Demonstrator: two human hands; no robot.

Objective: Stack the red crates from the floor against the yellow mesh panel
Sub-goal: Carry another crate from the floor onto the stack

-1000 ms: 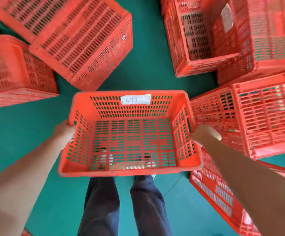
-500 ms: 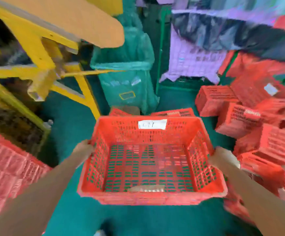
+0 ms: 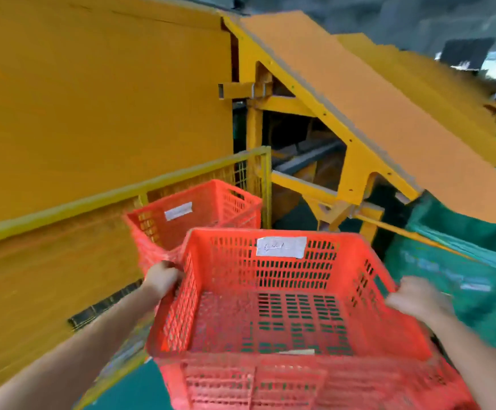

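Both hands hold one red crate [image 3: 285,294] in the air, open side up, straight in front of the person. The left hand [image 3: 162,278] has its grip clamped on the crate's left rim, fingers curled over the edge. The right hand [image 3: 412,297] has its grip clamped on the right rim in the same way. A white label [image 3: 280,247] with handwriting (too blurred to read) is stuck inside the far wall. Below the crate's near left corner the green floor [image 3: 140,386] shows.

Just beyond the held crate's far left corner sits a second red crate [image 3: 199,208], also open side up, with a second label [image 3: 178,211] on its inner wall. It sits close against the yellow mesh panel [image 3: 249,173], near the panel's end post. Whether the two crates touch I cannot tell, since the motion blur smears that corner.

Right of the panel rises a yellow steel frame [image 3: 356,179] carrying a sloping orange board [image 3: 374,113]. A green sack [image 3: 454,279] lies to the right of the held crate.
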